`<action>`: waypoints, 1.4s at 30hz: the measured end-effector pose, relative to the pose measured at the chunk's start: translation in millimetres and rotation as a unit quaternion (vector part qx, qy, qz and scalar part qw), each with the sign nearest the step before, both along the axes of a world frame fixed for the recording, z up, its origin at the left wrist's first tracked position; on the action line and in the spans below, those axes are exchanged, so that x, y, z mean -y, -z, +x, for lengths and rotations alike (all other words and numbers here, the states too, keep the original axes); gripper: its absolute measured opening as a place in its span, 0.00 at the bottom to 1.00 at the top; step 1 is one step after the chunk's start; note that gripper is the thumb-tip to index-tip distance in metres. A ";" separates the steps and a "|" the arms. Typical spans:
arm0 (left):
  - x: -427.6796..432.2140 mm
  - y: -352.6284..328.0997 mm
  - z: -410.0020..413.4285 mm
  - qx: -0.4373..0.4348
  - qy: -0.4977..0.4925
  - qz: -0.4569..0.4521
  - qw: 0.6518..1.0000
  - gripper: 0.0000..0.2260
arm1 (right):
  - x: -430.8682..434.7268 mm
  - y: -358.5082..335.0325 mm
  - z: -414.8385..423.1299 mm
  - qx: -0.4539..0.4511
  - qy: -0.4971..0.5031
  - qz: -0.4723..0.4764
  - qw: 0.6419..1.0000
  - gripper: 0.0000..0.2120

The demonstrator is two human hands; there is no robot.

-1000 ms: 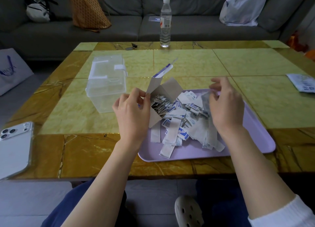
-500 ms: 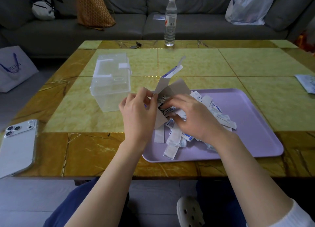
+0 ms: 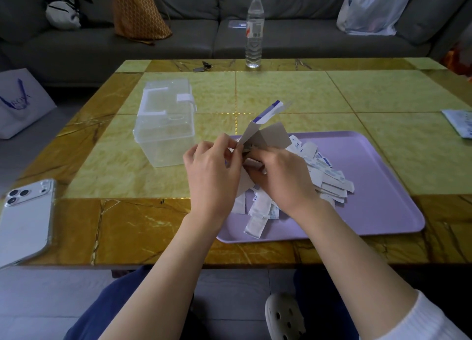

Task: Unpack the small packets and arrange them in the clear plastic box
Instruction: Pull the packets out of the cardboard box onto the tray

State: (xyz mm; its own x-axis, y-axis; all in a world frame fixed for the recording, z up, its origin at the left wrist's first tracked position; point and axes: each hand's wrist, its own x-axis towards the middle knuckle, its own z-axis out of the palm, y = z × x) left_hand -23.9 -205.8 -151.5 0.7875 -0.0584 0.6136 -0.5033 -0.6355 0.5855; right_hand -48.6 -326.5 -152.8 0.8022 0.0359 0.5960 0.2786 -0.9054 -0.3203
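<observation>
The small packets (image 3: 329, 179) lie heaped on the purple tray (image 3: 378, 186). I see none in the clear plastic box (image 3: 166, 133), which sits closed to the left of the tray. My left hand (image 3: 212, 171) pinches the carton (image 3: 270, 135) flap over the tray's left edge. My right hand (image 3: 281, 179) reaches into its mouth, and I cannot tell whether those fingers grip anything.
</observation>
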 end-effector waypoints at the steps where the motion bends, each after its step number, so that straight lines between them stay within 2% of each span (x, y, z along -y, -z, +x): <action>1: 0.0 0.3 0.6 0.003 -0.007 0.003 1.000 0.05 | 0.8 0.1 0.7 0.001 0.010 0.009 1.000 0.07; 4: -1.5 0.0 2.7 -0.006 -0.016 0.002 1.000 0.05 | 7.8 -1.7 3.0 -0.004 0.044 0.037 0.998 0.02; 8: -5.2 -1.3 4.7 -0.034 -0.021 -0.030 0.999 0.05 | 23.8 -10.0 1.1 0.002 0.065 0.154 0.986 0.04; 12: -9.4 -3.8 6.9 -0.046 -0.035 -0.059 0.997 0.06 | 42.6 -17.0 -2.2 0.019 0.116 0.210 0.971 0.04; 17: -6.8 -5.7 2.9 -0.057 -0.026 -0.067 0.996 0.06 | 67.6 -18.1 -6.1 0.078 0.224 0.178 0.955 0.06; 21: -3.2 -4.9 1.2 -0.061 -0.022 -0.058 0.996 0.06 | 77.9 -16.8 -8.7 0.053 0.267 0.151 0.950 0.10; 25: -1.9 -4.3 1.3 -0.059 -0.020 -0.057 0.996 0.05 | 73.0 -10.7 -5.7 -0.015 0.227 0.134 0.964 0.16; 28: -1.8 -4.5 1.2 -0.055 -0.020 -0.057 0.997 0.05 | 58.2 -9.6 -3.9 -0.020 0.179 0.133 0.975 0.18; 32: -1.9 -4.3 1.5 -0.045 -0.014 -0.054 0.997 0.05 | 37.6 -16.6 -4.2 0.012 0.069 0.133 0.989 0.14; 35: -1.8 -4.3 1.8 -0.040 -0.004 -0.056 0.998 0.05 | 26.2 -16.7 -4.4 -0.023 -0.010 0.091 0.996 0.10; 38: -0.8 -5.0 0.0 -0.024 0.025 -0.062 0.997 0.05 | 16.6 -12.8 -4.1 -0.072 -0.016 0.047 0.996 0.12; 42: 1.4 -3.6 -3.7 -0.011 0.070 -0.039 0.997 0.05 | 12.7 -13.2 -1.8 -0.079 0.020 0.024 0.996 0.12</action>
